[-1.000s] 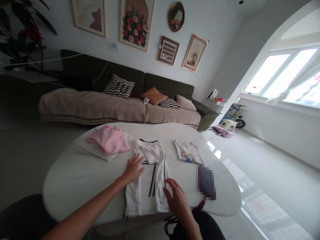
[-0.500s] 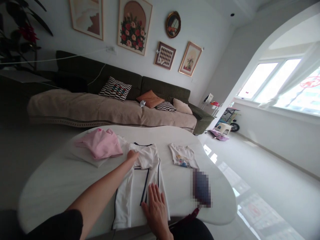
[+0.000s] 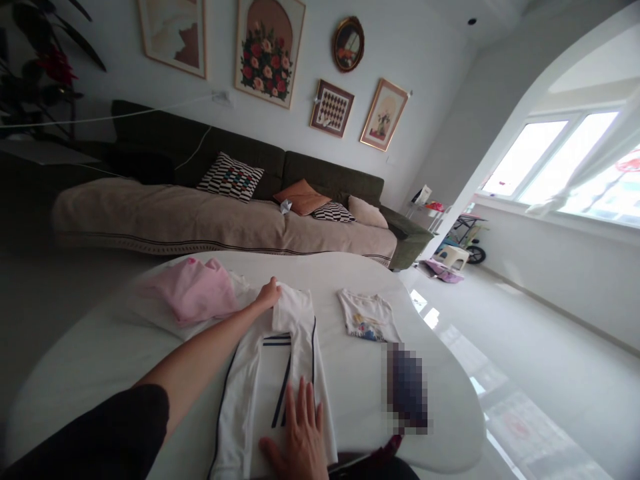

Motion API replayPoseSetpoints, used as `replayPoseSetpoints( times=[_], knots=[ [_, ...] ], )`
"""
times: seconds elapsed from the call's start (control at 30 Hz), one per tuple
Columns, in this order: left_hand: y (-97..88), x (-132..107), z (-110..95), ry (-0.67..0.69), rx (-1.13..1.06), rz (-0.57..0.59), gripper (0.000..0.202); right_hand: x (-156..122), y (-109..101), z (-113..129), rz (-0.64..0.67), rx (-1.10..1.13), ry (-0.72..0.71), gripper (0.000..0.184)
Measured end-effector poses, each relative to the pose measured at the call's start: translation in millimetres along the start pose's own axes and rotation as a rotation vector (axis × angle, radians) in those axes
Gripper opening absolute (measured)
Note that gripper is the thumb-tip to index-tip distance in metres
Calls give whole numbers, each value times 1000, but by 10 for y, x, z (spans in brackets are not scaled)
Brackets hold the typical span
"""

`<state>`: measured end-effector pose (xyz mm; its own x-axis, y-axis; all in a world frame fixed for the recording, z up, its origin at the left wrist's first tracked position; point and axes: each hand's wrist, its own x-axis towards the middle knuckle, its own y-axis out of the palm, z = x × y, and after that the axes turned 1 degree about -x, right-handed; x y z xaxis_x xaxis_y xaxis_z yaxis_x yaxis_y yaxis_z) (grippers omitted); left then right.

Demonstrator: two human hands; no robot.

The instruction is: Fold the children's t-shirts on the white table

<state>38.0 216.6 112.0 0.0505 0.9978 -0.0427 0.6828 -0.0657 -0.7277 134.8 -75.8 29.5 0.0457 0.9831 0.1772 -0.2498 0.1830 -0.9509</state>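
Two hands on a white jersey (image 3: 280, 373) lying at the near edge of the table (image 3: 100, 353).
Left hand (image 3: 269, 294) pinches the jersey's far end beside pink clothing (image 3: 193, 297); right hand (image 3: 295, 440) presses flat, fingers spread, at its near end.

No lettering, number or brand can be read here. The printed tee (image 3: 369, 316) near the table's (image 3: 440, 393) far right edge carries a colourful picture with a dark line under it that may be writing, too small to make out. The white jersey (image 3: 280, 373) shows only dark stripes. The framed pictures (image 3: 269, 47) on the wall bear no words.
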Motion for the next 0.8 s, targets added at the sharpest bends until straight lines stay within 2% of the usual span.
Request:
replayPoseSetpoints(
  times=[0.17, 0.3, 0.4, 0.57, 0.67, 0.73, 0.8],
  knots=[
    [71, -47, 18, -156, -157, 50, 33, -62, 13, 10, 22, -2, -27, 68],
    [112, -4, -139, -179, -255, 146, 31, -63, -29, 9, 6, 40, -18, 66],
    [93, 27, -191, -171, -246, 170, 31, -59, -58, 24, 5, 63, -18, 67],
    [-21, -15, 22, -134, -94, 94, 32, -78, -47, 35, 12, 54, -28, 66],
    [-80, -110, 171, -65, 50, -17, 36, -69, -67, 6, 41, 51, -39, 72],
    [-60, -202, 197, 51, 134, -76, 41, -40, -122, -44, 91, 59, -65, 82],
    [26, -321, 177, 208, 199, -87, 45, 0, -190, -121, 96, 51, -86, 86]
  ],
)
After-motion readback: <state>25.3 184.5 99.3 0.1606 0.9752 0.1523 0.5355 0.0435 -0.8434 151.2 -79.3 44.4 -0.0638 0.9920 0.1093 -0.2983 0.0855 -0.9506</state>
